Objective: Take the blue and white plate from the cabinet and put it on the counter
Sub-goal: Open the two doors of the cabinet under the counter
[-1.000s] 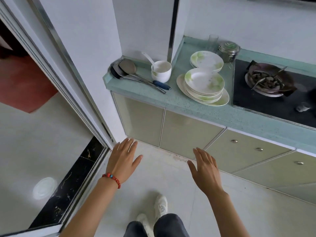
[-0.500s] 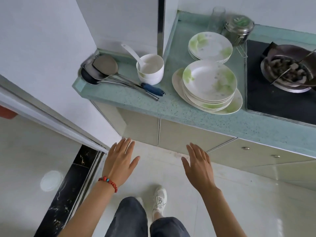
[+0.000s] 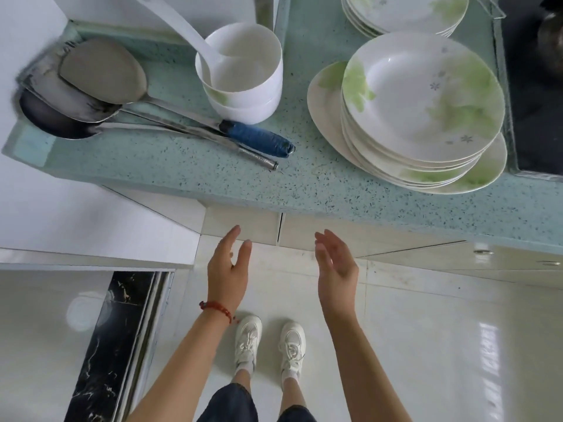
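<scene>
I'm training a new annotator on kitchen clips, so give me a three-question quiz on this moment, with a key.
1. True or false: the left hand holds a plate.
2. What stands in the white ceramic bowl on the speckled green counter? A) white plastic ladle B) fork C) chopsticks
3. Fill in: the two beige cabinet doors under the counter are ____ (open/closed).

Key:
1. False: both it and the right hand are empty, fingers spread, in front of the doors.
2. A: the white plastic ladle leans in it.
3. Closed. No blue and white plate is in view; the stacked plates are white with green.
</scene>
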Demonstrator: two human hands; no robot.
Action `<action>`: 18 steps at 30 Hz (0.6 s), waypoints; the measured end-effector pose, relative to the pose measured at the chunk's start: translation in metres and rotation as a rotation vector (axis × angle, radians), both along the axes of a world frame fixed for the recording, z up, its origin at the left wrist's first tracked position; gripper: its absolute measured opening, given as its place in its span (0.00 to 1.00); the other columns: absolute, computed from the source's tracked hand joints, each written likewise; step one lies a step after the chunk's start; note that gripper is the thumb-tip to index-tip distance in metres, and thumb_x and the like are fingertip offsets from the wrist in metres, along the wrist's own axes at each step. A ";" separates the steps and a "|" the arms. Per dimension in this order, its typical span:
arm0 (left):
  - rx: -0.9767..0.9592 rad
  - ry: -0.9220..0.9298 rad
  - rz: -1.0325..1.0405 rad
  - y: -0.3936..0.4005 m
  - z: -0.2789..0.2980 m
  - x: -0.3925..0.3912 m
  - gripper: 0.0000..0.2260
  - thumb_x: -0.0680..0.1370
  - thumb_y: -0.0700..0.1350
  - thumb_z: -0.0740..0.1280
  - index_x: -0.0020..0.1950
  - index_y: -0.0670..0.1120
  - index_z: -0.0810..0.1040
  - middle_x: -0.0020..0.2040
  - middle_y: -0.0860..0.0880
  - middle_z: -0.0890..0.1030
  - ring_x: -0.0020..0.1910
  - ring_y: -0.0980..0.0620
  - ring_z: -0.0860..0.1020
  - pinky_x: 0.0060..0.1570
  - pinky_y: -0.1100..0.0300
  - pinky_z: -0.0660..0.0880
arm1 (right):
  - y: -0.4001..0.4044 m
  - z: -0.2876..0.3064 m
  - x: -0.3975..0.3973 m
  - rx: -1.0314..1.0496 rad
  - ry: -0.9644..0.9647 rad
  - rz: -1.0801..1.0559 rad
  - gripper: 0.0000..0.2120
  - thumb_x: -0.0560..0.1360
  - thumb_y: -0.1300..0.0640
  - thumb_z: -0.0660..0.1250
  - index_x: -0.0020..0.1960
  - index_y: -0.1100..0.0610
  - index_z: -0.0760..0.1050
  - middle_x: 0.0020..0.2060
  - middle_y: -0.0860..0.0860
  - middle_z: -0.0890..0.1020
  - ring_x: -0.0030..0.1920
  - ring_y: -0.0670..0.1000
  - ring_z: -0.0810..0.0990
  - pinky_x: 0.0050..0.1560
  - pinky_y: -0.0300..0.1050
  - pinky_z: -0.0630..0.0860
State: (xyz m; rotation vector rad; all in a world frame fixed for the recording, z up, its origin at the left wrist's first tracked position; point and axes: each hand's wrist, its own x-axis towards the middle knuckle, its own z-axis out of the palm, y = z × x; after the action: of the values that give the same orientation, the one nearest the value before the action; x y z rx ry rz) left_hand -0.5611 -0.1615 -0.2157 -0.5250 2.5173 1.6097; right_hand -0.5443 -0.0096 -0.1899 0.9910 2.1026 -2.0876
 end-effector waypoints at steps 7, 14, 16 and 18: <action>0.582 -0.066 0.330 0.022 0.011 -0.047 0.09 0.75 0.37 0.63 0.40 0.50 0.78 0.42 0.50 0.82 0.46 0.52 0.81 0.45 0.57 0.77 | -0.013 -0.009 -0.041 -0.587 0.071 -0.318 0.10 0.76 0.68 0.57 0.43 0.57 0.74 0.42 0.53 0.80 0.48 0.53 0.81 0.49 0.45 0.77; 1.073 -0.181 0.313 0.024 0.015 -0.057 0.14 0.74 0.30 0.58 0.43 0.46 0.78 0.41 0.50 0.80 0.45 0.53 0.79 0.51 0.58 0.76 | -0.015 -0.008 -0.053 -0.901 0.085 -0.398 0.12 0.74 0.72 0.54 0.40 0.59 0.69 0.39 0.57 0.77 0.42 0.54 0.82 0.53 0.48 0.78; 1.094 -0.199 0.356 0.023 0.016 -0.054 0.11 0.74 0.31 0.60 0.41 0.45 0.78 0.37 0.50 0.83 0.42 0.53 0.81 0.46 0.60 0.79 | -0.016 -0.009 -0.049 -0.897 0.064 -0.391 0.10 0.75 0.71 0.55 0.41 0.60 0.70 0.40 0.57 0.78 0.43 0.55 0.82 0.53 0.48 0.78; 1.083 -0.228 0.402 0.021 0.016 -0.048 0.09 0.75 0.32 0.61 0.41 0.44 0.76 0.34 0.50 0.84 0.40 0.53 0.82 0.41 0.62 0.79 | -0.017 -0.009 -0.038 -0.862 0.046 -0.379 0.10 0.76 0.69 0.57 0.40 0.59 0.71 0.36 0.55 0.79 0.42 0.54 0.81 0.52 0.46 0.78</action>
State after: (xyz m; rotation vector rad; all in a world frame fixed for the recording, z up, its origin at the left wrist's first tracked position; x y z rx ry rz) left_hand -0.6090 -0.1403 -0.1992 -0.9635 1.1088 2.4973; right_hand -0.5825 -0.0271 -0.1989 1.2142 0.8290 -2.7710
